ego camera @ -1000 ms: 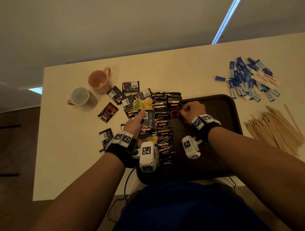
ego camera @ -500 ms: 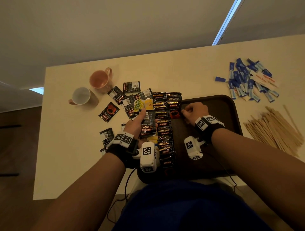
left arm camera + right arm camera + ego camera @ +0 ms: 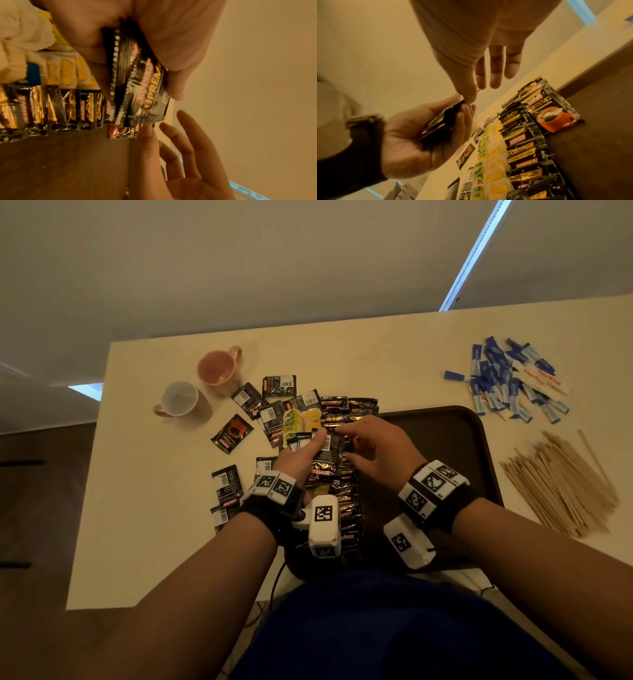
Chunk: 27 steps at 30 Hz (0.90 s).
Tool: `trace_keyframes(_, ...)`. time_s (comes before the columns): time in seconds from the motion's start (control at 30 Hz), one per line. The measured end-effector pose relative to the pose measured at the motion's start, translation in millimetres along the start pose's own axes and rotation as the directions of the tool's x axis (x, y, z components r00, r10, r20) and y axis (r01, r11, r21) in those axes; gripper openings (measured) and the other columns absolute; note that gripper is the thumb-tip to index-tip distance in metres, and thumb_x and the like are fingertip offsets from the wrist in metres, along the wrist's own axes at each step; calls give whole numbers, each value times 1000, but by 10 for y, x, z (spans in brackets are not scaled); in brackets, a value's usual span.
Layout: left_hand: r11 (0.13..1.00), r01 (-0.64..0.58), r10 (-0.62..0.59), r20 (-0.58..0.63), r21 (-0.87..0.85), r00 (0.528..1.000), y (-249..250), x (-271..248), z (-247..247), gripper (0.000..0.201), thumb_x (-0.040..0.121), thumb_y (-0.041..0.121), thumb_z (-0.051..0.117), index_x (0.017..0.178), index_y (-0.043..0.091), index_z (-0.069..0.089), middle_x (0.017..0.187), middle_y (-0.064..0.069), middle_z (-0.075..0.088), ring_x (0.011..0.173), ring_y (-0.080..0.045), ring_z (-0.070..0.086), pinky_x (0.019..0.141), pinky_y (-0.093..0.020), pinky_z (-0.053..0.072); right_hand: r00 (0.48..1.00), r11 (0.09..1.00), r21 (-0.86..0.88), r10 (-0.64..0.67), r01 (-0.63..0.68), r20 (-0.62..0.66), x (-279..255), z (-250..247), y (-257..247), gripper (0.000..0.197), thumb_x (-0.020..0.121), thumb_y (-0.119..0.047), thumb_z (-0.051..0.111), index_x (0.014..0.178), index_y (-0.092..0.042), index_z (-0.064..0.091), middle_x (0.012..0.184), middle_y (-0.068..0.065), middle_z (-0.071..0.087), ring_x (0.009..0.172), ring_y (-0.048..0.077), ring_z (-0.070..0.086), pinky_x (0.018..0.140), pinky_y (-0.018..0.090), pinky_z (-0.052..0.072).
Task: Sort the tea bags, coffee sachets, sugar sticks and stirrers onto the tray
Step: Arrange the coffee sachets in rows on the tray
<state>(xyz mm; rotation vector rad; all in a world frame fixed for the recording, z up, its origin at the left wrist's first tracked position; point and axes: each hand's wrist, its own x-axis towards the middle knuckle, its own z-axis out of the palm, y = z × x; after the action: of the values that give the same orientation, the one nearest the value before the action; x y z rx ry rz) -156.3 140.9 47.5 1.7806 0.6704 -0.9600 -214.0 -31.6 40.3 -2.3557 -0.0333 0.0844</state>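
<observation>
Now your right hand (image 3: 380,453) is reaching across to the sachet stack (image 3: 327,457) in your left hand (image 3: 294,460).
Left fingers are clamped round a small stack of black coffee sachets, thumb on top, held above the near-left part of the tray (image 3: 445,426); the stack's long axis runs away from you, its far edge toward the table's far side. Right hand comes in from the right: thumb and forefinger touch the far corner of the top sachet (image 3: 150,86), the other fingers (image 3: 494,70) straight and spread, nothing gripped yet as far as I can tell. One sachet with the orange cup (image 3: 554,119) already lies flat on the tray beside the gold-and-black row (image 3: 523,150), just beyond the right fingertips. Likely the next one goes beside it.
</observation>
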Motion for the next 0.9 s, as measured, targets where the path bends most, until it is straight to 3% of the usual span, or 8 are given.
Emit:
trace_keyframes(0.07,999,6,-6,-3,35,1000,-47,41,4,146,24,99,65,143,15,46,135,-12,59,111,-37,64,86,-51,57,998,997,-49,-65,65,-2,-28,30,-20,44,80,-13,76,121,-22,66,109,-1,57,92,6,48,81,22,48)
trace_keyframes(0.17,998,-36,36,-7,49,999,-65,-29,2,149,17,98,64,139,14,52,129,-12,64,107,-34,66,89,-48,56,994,989,-104,-107,104,-14,-73,30,-31,33,79,-15,77,111,-22,72,109,2,56,95,10,48,79,30,51)
trace_keyframes(0.27,998,-54,53,33,33,998,-35,-173,-36,117,45,89,70,132,11,58,117,-11,69,96,-29,70,72,-34,58,989,977,-156,-148,145,-7,-125,13,-59,30,78,-17,78,107,-23,75,114,6,58,100,20,53,81,34,51)
trace_keyframes(0.43,999,-44,46,123,-23,991,-19,-142,-46,108,49,92,65,125,15,64,110,-12,72,92,-30,71,70,-36,59,981,955,-226,-195,191,7,-149,-7,-119,28,76,-19,80,103,-23,76,117,9,62,102,27,57,79,41,53)
trace_keyframes(0.5,980,-1,36,172,-200,984,0,-189,-36,72,80,70,61,122,11,65,96,-12,73,73,-27,72,61,-34,59,979,953,-228,-204,199,4,-153,-12,-128,28,74,-18,82,101,-22,77,115,9,63,100,28,58,78,42,53)
trace_keyframes(0.57,944,29,32,181,-328,983,-14,-162,-24,46,95,43,54,122,7,63,86,-11,70,61,-25,68,52,-30,55,976,946,-244,-218,212,3,-161,-14,-129,27,74,-18,82,101,-21,77,113,8,65,99,27,58,78,40,52)
trace_keyframes(0.7,931,49,19,180,-362,983,-27,-115,-11,28,95,25,47,112,5,58,82,-10,63,60,-24,62,54,-28,51,966,932,-262,-258,249,0,-177,-20,-118,23,79,-25,72,102,-20,77,107,6,67,95,26,58,76,35,48)
trace_keyframes(0.9,955,52,-2,171,-290,985,-44,-5,6,31,96,32,54,110,7,65,77,-8,70,57,-21,67,51,-27,52,969,938,-259,-246,231,-29,-181,-20,-21,26,84,-29,64,103,-16,76,101,5,68,92,22,59,74,30,48)
